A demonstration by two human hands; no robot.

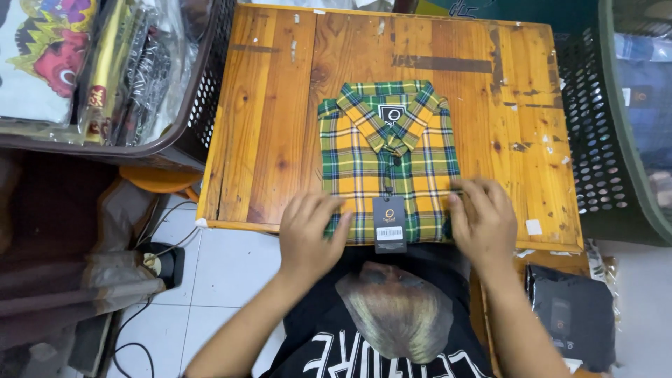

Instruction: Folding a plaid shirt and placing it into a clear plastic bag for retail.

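Worn pine planks, scuffed and flecked with tape scraps, make up the small wooden table (280, 119) that fills the centre of the frame, standing on a pale tiled floor (224, 273).

A folded plaid shirt (388, 150) in yellow, green and navy lies at the middle of the table, collar toward the top of the frame and buttoned front facing up, its lower edge reaching the table's near edge. A dark hang tag (389, 222) dangles from the placket at the bottom centre of the shirt, overhanging the table edge.

The left hand (311, 231) rests flat on the shirt's lower-left corner, fingers spread and uncurled, pressing the cloth rather than gripping it. The right hand (483, 217) sits at the lower-right corner, fingers bent over the side fold; whether the fingertips pinch the fabric or only press it cannot be told from this angle. The tag hangs between the two hands, touched by neither.

At the upper left of the frame a dark plastic basket (203, 105) holds bagged garments (63, 56), just beside the table. At the right edge a green perforated basket (616, 140) stands against the table's side. At the lower right a dark folded garment in a clear bag (570, 315) lies below the table. A black cable (133, 343) trails across the tiles at the lower left. The person's black printed T-shirt (385, 329) fills the bottom centre.
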